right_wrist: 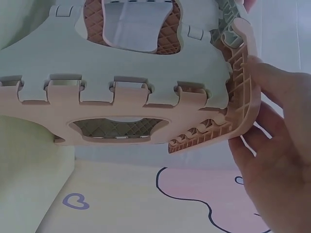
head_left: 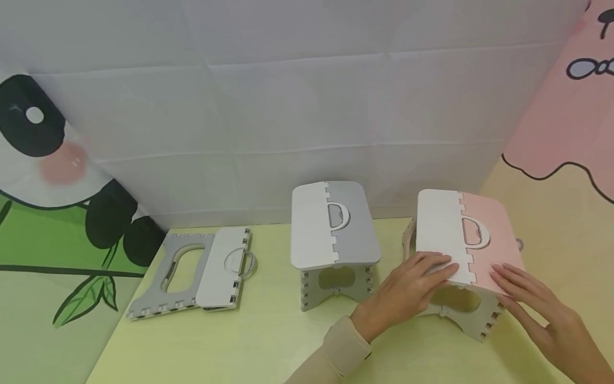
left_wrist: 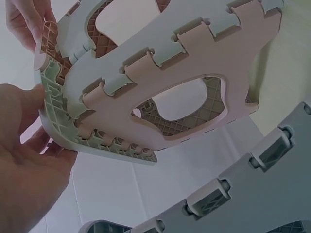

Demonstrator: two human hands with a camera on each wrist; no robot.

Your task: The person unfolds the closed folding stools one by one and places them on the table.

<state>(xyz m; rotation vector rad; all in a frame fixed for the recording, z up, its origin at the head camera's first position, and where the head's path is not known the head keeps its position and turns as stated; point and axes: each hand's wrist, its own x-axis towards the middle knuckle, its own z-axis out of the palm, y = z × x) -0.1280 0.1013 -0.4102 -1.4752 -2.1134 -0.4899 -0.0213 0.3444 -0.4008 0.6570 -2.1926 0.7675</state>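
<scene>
A pink-and-white folding stool [head_left: 496, 221] stands opened out on its legs at the right of the table, its carry handle [head_left: 481, 240] lying across the middle of the top. My left hand [head_left: 408, 288] holds the front edge of the white half, fingers on top. On the front corner of the pink half, my right hand [head_left: 542, 306] keeps its fingers on top and its thumb at the edge. Both wrist views look from below at the ribbed underside and hinged legs; there the left hand [left_wrist: 29, 150] and right hand [right_wrist: 282, 141] pinch the rim.
Left of it, a grey-and-white folding stool [head_left: 357, 240] stands opened out. Farther left another grey-and-white stool [head_left: 220, 290] lies folded down low on the yellow-green table [head_left: 268, 341]. White cloth [head_left: 288, 106] hangs behind, with printed cartoon cloth at both sides.
</scene>
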